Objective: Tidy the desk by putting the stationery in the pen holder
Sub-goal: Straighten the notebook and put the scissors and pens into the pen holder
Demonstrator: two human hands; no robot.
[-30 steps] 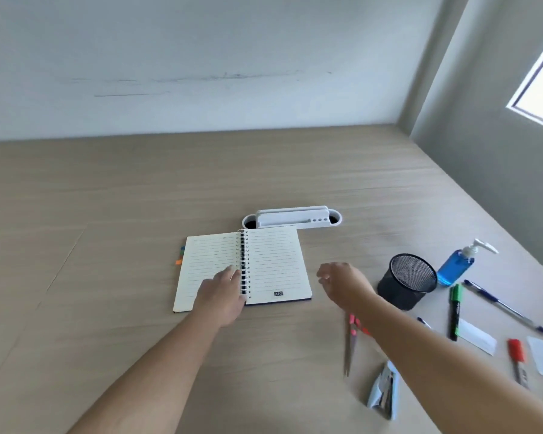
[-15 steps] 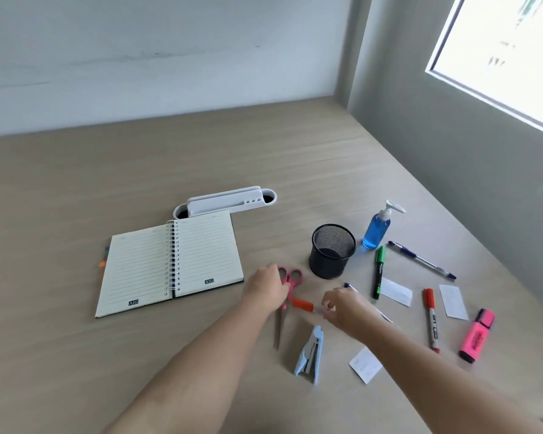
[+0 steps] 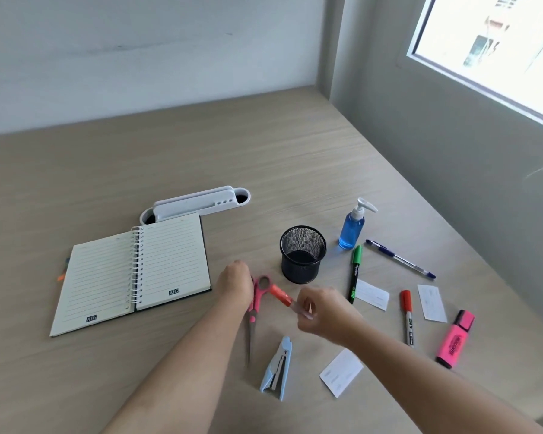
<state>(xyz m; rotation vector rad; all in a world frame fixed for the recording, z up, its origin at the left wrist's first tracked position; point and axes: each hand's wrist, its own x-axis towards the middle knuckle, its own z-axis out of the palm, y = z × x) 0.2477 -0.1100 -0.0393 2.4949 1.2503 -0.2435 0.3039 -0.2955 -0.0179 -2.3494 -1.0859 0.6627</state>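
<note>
Hands: right (image 3: pixel 323 311) pinching orange-capped clear pen (image 3: pixel 284 297); left (image 3: pixel 235 285) gripping pink-handled scissors (image 3: pixel 255 305).

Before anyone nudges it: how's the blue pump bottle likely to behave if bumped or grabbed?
The pump bottle stands upright, tall on a narrow base, so a sideways bump would probably tip it. It looks nearly full of blue liquid, so likely heavy for its size. Its smooth, clear wall may be a bit slippery, and lying down it could roll.

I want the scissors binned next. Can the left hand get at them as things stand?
Probably yes: the left hand is already at the scissors' pink handles, with nothing between; the right hand holds an orange pen beside them.
</note>
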